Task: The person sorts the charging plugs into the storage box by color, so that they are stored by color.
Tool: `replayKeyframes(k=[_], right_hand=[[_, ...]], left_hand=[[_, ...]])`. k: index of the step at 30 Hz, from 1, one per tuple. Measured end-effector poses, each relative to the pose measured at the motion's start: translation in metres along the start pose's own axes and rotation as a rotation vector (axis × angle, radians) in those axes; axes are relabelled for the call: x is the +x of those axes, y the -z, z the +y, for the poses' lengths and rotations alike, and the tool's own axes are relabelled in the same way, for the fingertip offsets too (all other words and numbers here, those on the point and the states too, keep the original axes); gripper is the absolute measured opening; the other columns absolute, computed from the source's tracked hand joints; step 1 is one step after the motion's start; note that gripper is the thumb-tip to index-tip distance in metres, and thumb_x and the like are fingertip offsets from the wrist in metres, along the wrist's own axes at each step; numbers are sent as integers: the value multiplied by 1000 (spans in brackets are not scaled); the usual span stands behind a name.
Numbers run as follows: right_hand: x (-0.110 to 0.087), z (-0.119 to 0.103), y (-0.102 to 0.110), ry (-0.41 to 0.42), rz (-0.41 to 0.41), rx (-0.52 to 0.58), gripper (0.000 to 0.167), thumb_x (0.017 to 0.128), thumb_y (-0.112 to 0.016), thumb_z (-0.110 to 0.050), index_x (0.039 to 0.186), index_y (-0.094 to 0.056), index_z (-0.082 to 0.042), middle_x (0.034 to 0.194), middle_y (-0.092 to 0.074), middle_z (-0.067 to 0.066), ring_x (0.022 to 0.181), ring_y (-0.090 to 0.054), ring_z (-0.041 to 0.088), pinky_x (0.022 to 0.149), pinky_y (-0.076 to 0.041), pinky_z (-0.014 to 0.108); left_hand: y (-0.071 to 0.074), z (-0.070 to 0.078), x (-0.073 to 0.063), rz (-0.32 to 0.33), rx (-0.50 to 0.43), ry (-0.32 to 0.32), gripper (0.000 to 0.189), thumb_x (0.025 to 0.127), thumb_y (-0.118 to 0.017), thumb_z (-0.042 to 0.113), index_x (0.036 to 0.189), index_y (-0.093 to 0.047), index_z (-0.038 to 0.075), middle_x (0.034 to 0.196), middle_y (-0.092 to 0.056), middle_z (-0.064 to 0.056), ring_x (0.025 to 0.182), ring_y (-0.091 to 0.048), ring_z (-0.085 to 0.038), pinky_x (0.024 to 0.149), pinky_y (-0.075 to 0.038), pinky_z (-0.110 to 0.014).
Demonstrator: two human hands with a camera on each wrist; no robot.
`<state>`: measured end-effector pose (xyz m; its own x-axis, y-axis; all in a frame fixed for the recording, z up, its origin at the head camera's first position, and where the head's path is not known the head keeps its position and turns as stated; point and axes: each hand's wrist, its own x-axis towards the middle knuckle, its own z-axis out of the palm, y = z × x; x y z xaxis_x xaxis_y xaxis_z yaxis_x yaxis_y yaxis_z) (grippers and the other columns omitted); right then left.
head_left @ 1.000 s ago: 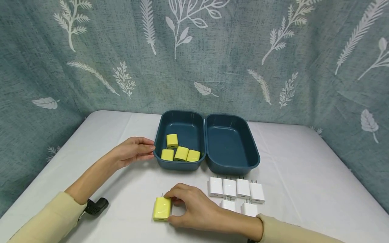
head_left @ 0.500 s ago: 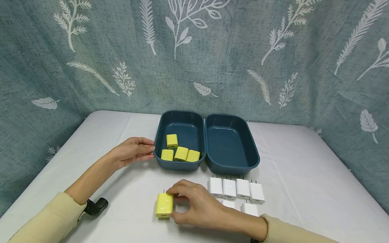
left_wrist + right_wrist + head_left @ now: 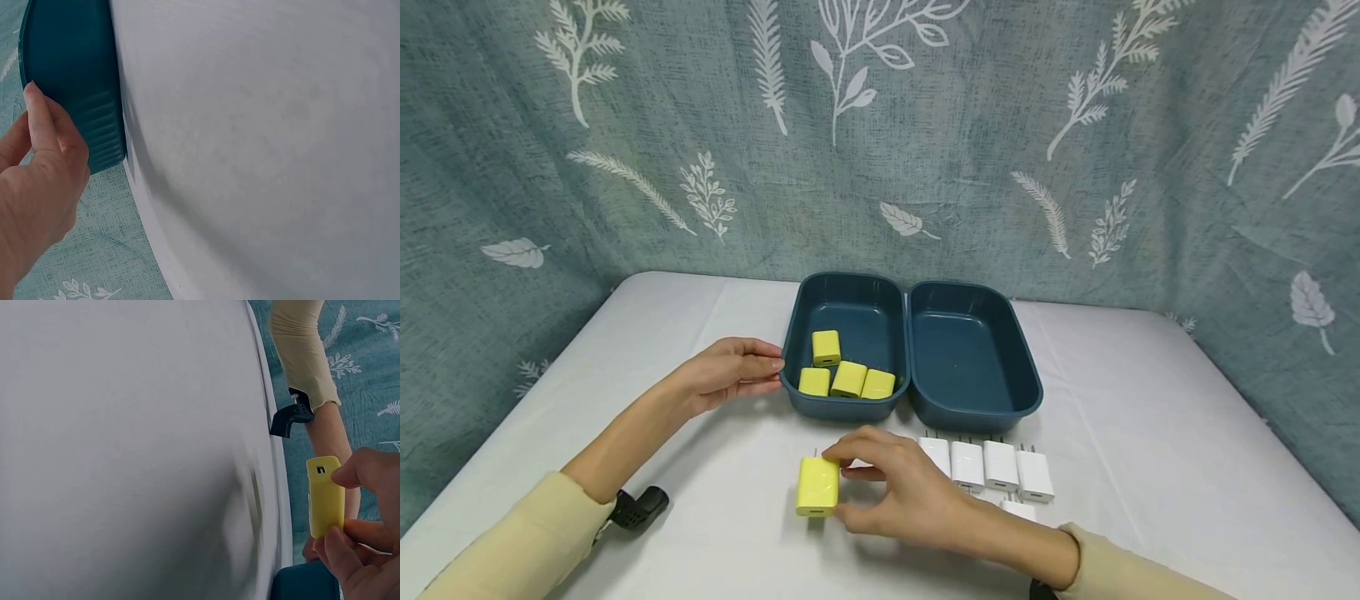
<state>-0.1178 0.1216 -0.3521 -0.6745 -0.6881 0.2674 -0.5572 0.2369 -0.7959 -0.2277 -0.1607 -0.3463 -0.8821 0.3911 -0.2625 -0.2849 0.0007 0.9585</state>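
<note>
In the head view my right hand (image 3: 898, 492) pinches a yellow charger plug (image 3: 817, 486) between thumb and fingers at its right side, just above the white table. Its prongs point away from me. The right wrist view shows the yellow charger plug (image 3: 326, 497) with its port face visible. My left hand (image 3: 730, 375) touches the outer left side of a dark blue bin (image 3: 850, 408), its fingers fairly straight. In the left wrist view a fingertip of the left hand (image 3: 47, 162) is right at the rim of the bin (image 3: 69, 56). Several yellow charger plugs (image 3: 848, 379) lie inside that bin.
A second dark blue bin (image 3: 973, 358) stands right beside the first. In front of it several white charger plugs (image 3: 1000, 465) lie on the white tablecloth (image 3: 700, 533), some partly behind my right hand and forearm. A leaf-patterned green-blue curtain (image 3: 962, 183) hangs behind the table.
My right hand has lifted the yellow charger plug off the table and moved it a little away from me and to the right. The left hand stays at the bin.
</note>
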Motion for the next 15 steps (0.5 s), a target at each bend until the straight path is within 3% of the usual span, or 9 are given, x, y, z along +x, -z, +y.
replayKeyframes(k=[15], right_hand=[[8,-1,23,42,50,-34,46,81,-76,2,124,-64,-6,121,-60,2,112,-60,16,97,-52,28]], left_hand=[[0,-1,0,8,-3,6,34,101,-53,-1,130,-41,-14,104,-61,-13,90,-68,-16,88,-57,-29]])
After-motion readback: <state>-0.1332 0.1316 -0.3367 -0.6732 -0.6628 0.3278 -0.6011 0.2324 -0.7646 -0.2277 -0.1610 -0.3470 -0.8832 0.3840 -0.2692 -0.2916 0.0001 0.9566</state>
